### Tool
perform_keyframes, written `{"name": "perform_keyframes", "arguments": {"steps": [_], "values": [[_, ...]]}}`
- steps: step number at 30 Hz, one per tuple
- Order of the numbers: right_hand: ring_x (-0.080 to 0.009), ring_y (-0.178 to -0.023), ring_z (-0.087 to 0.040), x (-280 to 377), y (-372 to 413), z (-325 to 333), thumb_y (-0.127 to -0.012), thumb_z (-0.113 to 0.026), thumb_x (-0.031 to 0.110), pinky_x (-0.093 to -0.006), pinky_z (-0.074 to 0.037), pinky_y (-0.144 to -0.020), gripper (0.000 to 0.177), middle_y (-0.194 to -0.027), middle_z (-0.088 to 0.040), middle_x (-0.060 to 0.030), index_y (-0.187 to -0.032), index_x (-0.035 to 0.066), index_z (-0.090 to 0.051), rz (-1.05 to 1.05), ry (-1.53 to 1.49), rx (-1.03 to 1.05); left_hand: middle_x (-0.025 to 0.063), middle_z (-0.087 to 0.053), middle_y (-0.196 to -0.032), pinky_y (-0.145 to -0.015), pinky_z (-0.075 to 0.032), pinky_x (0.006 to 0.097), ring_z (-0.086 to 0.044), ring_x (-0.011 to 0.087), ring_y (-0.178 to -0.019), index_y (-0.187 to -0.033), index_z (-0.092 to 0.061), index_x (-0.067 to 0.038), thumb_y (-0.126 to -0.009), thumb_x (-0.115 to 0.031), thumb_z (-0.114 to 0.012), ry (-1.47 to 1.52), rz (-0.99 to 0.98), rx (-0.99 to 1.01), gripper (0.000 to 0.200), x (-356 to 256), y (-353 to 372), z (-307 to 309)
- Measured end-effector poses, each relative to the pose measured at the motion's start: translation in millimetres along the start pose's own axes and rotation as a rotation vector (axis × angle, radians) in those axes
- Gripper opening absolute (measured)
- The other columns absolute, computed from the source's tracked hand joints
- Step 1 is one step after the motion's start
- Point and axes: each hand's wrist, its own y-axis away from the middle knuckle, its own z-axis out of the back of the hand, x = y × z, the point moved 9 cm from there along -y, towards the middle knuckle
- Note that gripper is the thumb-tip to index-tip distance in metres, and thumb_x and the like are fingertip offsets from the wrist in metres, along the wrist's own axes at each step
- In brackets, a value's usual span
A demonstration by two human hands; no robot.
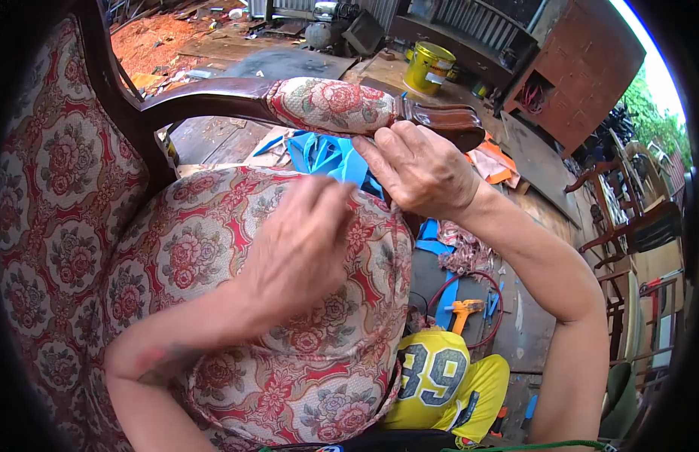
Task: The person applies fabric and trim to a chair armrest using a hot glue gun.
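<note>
Yellow cloth marked 89 (481, 377) is worn across the lap, and beside it the floral seat (187, 256) of an armchair is seen. Above the seat the left hand (300, 237) is blurred by motion; its fingers look bent, but whether anything is held cannot be told. Beyond, the floral armrest pad (331, 105) is set on the dark wooden arm (206, 94). By its front end the right hand (425, 166) is placed, fingers curled against the pad's lower edge; whether cloth is pinched there is hidden. The cover could be puckered or frayed, it is judged, by an uneven tug on that edge. Farther off, a yellow bucket (430, 68) is seen, its contents not visible. In the opening of a reddish cabinet (583, 75), a coiled red line (533, 98) is stored.
</note>
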Motion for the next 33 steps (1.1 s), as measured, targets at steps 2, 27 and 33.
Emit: {"name": "perform_keyframes", "arguments": {"steps": [2, 27, 33], "values": [[-0.0202, -0.086, -0.063, -1.6, 0.2, 0.5, -0.081, -0.069, 0.015, -0.0286, -0.056, -0.069, 0.038, -0.087, -0.062, -0.0049, -0.111, -0.006, -0.079, 0.004, 0.021, -0.008, 0.0293, -0.057, -0.144, -0.107, -0.053, 0.0531, -0.06, 0.0477, -0.13, -0.155, -0.051, -0.001, -0.099, -0.002, -0.068, -0.09, -0.014, -0.105, 0.058, 25.6, -4.6, -9.8], [-0.0243, -0.092, -0.068, 0.1, -1.2, 4.6, -0.082, -0.072, 0.014, -0.0316, -0.062, -0.078, 0.04, -0.097, -0.067, -0.0094, -0.118, -0.002, -0.08, 0.029, 0.026, 0.043, 0.0236, -0.04, -0.165, -0.136, -0.021, 0.0556, -0.035, 0.0378, -0.16, -0.169, -0.034, 0.004, -0.084, -0.018, -0.071, -0.445, -0.187, -0.155, 0.095, 35.3, -14.9, -26.7], [-0.0239, -0.092, -0.067, 0.4, -0.3, 3.4, -0.083, -0.072, 0.015, -0.0312, -0.061, -0.078, 0.04, -0.096, -0.066, -0.0087, -0.118, -0.002, -0.08, 0.033, 0.045, 0.051, 0.0235, -0.038, -0.167, -0.135, -0.025, 0.0554, -0.037, 0.0398, -0.159, -0.169, -0.034, 0.0, -0.091, -0.009, -0.068, -0.418, -0.185, -0.17, 0.086, 31.9, -15.6, -23.2]]}}
